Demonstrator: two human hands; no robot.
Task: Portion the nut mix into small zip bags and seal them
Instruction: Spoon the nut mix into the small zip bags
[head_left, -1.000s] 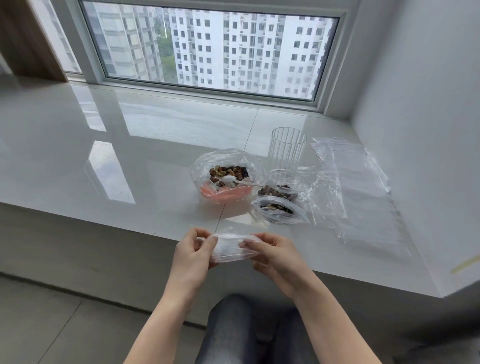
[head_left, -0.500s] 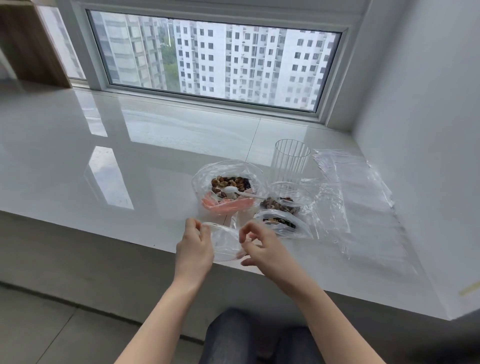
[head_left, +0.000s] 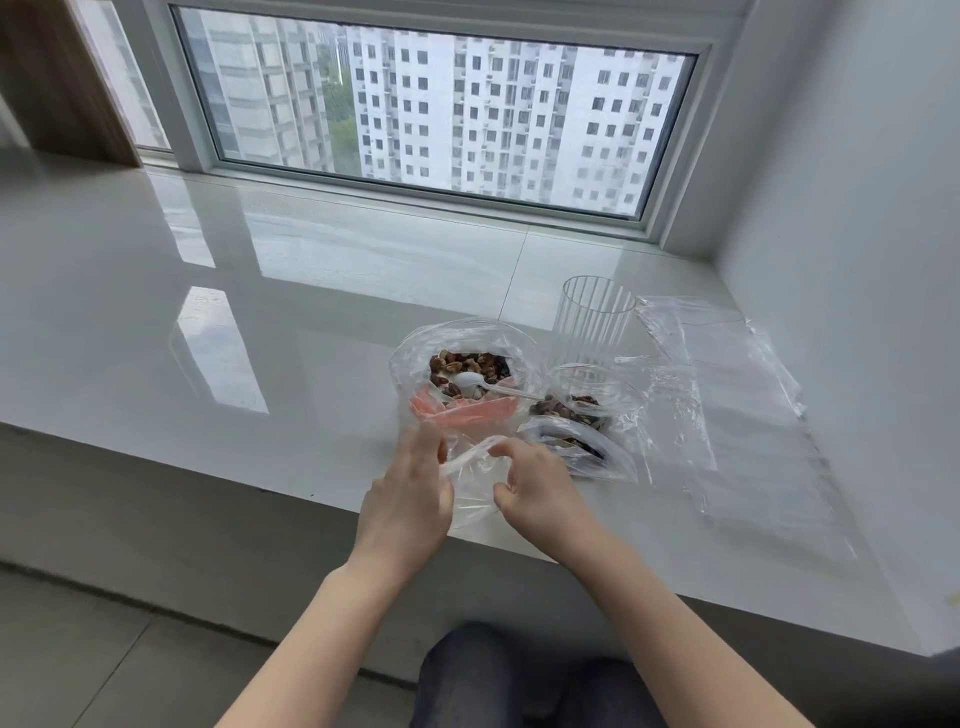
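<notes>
Evidently both hands (head_left: 470, 491) hold 1 unlabelled clear zip bag (head_left: 474, 488).

High-rise flat, window (head_left: 415, 114), tiled sill (head_left: 311, 291)

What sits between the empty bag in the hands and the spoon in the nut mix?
Nothing visible. The empty bag, held by both hands, lies just in front of the nut bag; the spoon lies on top, uncovered.
</notes>
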